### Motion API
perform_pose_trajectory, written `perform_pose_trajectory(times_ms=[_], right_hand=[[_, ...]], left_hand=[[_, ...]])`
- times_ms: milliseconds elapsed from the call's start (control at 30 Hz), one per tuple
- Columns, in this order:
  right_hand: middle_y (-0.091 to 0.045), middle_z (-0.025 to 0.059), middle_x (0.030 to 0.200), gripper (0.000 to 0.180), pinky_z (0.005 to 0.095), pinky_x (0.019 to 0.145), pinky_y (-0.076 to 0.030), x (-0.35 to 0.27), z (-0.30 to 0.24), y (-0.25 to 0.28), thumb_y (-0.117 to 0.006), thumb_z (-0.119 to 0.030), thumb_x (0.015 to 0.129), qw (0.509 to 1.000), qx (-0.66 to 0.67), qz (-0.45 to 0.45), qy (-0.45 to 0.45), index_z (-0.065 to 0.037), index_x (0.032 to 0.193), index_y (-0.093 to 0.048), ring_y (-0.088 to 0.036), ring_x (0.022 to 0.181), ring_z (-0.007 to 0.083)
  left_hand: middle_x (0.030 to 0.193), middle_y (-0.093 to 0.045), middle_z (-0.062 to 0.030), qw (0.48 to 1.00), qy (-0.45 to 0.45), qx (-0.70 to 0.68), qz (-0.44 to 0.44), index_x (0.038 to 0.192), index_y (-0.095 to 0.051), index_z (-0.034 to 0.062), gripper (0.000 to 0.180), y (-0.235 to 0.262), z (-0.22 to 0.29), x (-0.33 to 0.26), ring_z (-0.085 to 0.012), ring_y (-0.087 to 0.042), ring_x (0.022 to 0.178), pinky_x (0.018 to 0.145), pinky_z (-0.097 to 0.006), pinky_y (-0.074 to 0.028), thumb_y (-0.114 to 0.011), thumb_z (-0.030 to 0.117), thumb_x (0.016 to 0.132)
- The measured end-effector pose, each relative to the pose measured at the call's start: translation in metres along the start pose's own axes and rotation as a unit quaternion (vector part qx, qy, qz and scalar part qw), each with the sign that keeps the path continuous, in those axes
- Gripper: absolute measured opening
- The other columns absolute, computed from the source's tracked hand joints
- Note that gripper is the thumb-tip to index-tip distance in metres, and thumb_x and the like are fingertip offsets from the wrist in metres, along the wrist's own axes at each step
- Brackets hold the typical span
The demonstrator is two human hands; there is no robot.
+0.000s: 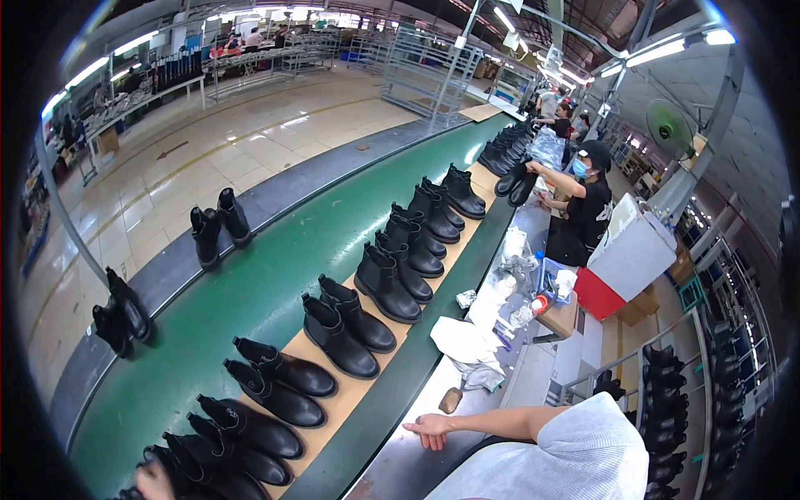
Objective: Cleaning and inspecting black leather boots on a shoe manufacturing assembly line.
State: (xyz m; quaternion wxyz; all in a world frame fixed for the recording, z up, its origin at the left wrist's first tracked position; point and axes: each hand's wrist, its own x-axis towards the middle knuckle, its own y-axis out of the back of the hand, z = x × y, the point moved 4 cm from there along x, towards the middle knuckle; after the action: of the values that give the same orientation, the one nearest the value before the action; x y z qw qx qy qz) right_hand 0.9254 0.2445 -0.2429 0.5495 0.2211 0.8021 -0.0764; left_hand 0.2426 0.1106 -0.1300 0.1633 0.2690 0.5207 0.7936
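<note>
My left hand (154, 482) shows only partly at the lower edge. It rests against the nearest black ankle boots (208, 467) on the tan strip of the green conveyor (250, 292); its grip is hidden. My right hand (432, 432) lies on the metal bench edge (400, 467), fingers loosely apart and holding nothing. The bare forearm runs back to a pale striped sleeve (575, 454). A small brown brush-like object (451, 400) lies just beyond that hand. A long row of black boots (333, 333) runs up the belt in pairs.
Three more boot pairs (218, 225) stand on the grey border across the belt. White cloths (467, 342), a bottle (533, 310) and small items litter the bench. A masked person in black (583, 208) works farther along. Boot racks (667, 400) stand at right.
</note>
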Motion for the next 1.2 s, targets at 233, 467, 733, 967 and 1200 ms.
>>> perform_pose_trajectory(times_ms=[233, 467, 733, 967, 1200], right_hand=[[-0.064, 0.0181, 0.065, 0.094, 0.037, 0.049, -0.053, 0.011, 0.015, -0.001, -0.016, -0.073, 0.083, 1.0, 0.008, -0.015, 0.02, 0.006, 0.072, -0.065, -0.064, 0.053, 0.027], [-0.066, 0.0157, 0.067, 0.093, 0.0382, 0.053, -0.053, -0.002, 0.031, -0.013, -0.014, -0.075, 0.082, 0.998, -0.029, -0.035, 0.047, 0.002, 0.071, -0.067, -0.065, 0.056, 0.027], [-0.066, 0.0107, 0.083, 0.054, 0.0287, 0.064, -0.053, 0.019, 0.021, 0.031, -0.043, -0.052, 0.091, 0.926, 0.276, 0.057, 0.251, -0.001, 0.098, -0.061, -0.065, 0.073, 0.019], [-0.017, 0.0138, 0.15, 0.06, 0.0346, 0.111, -0.012, -0.073, -0.02, 0.017, -0.027, -0.045, 0.097, 0.885, -0.119, 0.01, 0.45, -0.004, 0.142, -0.025, -0.013, 0.139, 0.0268], [-0.045, 0.0167, 0.132, 0.074, 0.0416, 0.101, -0.033, -0.045, 0.013, 0.051, -0.023, -0.061, 0.092, 0.96, 0.125, 0.028, 0.249, -0.004, 0.135, -0.038, -0.04, 0.125, 0.0267]], left_hand=[[0.101, -0.062, -0.0228, 0.985, 0.126, 0.069, -0.1, 0.104, -0.058, 0.0015, 0.033, -0.062, 0.048, -0.054, -0.0391, -0.061, 0.091, 0.076, -0.046, -0.049, -0.054, 0.014, 0.074], [0.094, -0.064, -0.0198, 0.986, 0.142, 0.078, 0.037, 0.119, -0.058, 0.0148, 0.037, 0.065, 0.078, -0.17, -0.0402, -0.06, 0.083, 0.068, -0.047, -0.047, -0.053, 0.031, 0.087], [0.081, -0.062, -0.0128, 0.917, -0.391, 0.039, 0.072, 0.082, -0.063, 0.0042, 0.029, 0.172, 0.296, -0.268, -0.0314, -0.059, 0.078, 0.069, -0.042, -0.047, -0.057, -0.003, 0.054], [0.085, -0.061, -0.0059, 0.767, -0.555, -0.026, -0.32, 0.079, -0.06, 0.0062, 0.017, 0.055, 0.37, -0.456, -0.0236, -0.053, 0.102, 0.093, -0.037, -0.038, -0.056, 0.014, 0.065], [0.113, -0.057, -0.0076, 0.772, 0.371, -0.496, -0.143, 0.113, -0.053, 0.0032, 0.034, 0.038, 0.297, -0.482, -0.0231, -0.049, 0.114, 0.099, -0.04, -0.032, -0.047, 0.029, 0.09]])
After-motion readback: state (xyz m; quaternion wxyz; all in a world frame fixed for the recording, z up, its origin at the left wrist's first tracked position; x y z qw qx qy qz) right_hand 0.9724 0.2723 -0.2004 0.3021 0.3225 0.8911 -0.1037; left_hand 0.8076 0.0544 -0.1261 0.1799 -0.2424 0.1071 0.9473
